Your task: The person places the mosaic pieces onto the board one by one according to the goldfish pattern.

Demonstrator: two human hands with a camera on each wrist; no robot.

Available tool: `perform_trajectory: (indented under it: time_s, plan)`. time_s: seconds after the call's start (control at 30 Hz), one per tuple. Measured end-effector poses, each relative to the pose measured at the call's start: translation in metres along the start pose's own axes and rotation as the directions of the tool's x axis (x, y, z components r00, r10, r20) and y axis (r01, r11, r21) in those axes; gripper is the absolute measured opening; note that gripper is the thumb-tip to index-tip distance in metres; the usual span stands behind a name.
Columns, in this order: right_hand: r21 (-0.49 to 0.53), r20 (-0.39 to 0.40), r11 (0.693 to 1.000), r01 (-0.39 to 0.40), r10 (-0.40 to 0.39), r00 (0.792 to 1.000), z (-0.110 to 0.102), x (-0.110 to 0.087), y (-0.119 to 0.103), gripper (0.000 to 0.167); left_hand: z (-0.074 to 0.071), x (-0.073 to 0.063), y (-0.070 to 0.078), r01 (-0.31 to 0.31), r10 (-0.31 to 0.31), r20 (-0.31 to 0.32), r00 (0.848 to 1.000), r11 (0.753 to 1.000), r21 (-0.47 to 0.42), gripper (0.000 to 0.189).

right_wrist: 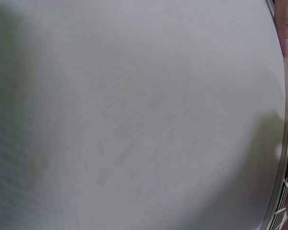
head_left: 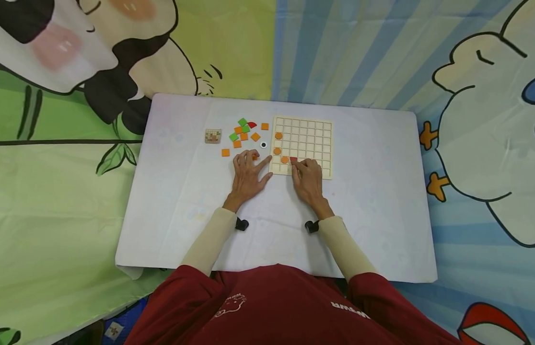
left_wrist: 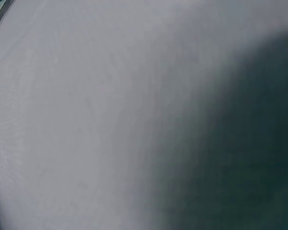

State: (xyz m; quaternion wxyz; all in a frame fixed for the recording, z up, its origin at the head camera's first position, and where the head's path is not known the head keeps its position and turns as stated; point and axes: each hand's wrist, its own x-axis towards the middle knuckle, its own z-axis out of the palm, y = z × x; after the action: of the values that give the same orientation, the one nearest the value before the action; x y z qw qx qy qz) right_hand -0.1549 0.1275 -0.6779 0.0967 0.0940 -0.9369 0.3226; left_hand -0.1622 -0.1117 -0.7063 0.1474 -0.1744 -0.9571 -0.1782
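A light wooden grid board (head_left: 303, 139) lies on the white table, with three orange round pieces on its left part, one of them a disc (head_left: 278, 136) near the upper left. Over the board's lower rows, my right hand (head_left: 308, 181) pinches a small red piece (head_left: 293, 159) between thumb and forefinger. My left hand (head_left: 247, 179) rests on the table with spread fingers, its index fingertip and thumb right at the board's left edge. Partly hidden under its other fingers is an orange piece (head_left: 255, 157). In the right wrist view, only the board's rim (right_wrist: 287, 120) and some fingertips show.
Left of the board lie several orange squares (head_left: 226, 153), green squares (head_left: 242, 122), a red quarter-round piece (head_left: 252, 124) and a white disc with a black centre (head_left: 263, 144). A small patterned tile (head_left: 213, 136) sits farther left on the white tablecloth (head_left: 371, 191).
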Motion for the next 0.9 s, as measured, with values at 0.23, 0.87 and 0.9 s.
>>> perform_trajectory:
  time_s: [0.23,0.87,0.9]
  plan:
    - [0.004,-0.059,1.0,0.009,-0.008,0.998,0.0009,0.0002,-0.0017,0.03,-0.0001,-0.0004,-0.0012,-0.004,0.004,-0.003,1.0,1.0,0.001,0.056]
    - [0.188,-0.151,0.974,-0.124,0.153,0.977,-0.003,0.0071,0.0038,0.027,-0.0025,-0.0016,0.0003,-0.002,0.002,0.003,1.0,1.0,0.008,0.055]
    - [0.187,-0.142,0.976,-0.111,0.138,0.98,-0.0031,0.0095,0.0024,0.027,-0.0025,-0.0014,0.0001,-0.002,0.002,0.002,1.0,1.0,0.008,0.055]
